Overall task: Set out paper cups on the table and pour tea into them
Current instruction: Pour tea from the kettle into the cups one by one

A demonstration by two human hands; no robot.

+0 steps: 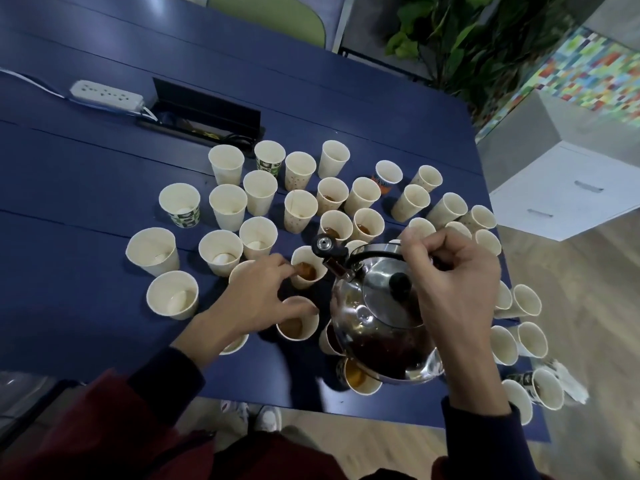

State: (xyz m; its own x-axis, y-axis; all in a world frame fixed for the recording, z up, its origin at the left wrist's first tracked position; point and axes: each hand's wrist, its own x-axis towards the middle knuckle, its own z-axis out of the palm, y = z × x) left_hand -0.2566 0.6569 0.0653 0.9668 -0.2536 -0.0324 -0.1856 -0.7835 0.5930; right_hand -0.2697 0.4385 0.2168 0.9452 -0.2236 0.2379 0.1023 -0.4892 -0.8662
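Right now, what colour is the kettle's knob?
Black; the knob on the steel kettle shows best in the head view.

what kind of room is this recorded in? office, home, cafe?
Probably an office meeting room or break area: a dark blue table with a black flip-up cable hatch set into it, a white power strip beside that, and a white drawer cabinet nearby.

The right hand (453,289) covers most of the kettle's (377,323) handle. The kettle's body hides part of a tea-filled cup (358,379) beneath it. Left of the kettle, the left hand (252,299) conceals most of one paper cup (239,269). Right of the kettle, a white object (568,382) is too blurred to identify.
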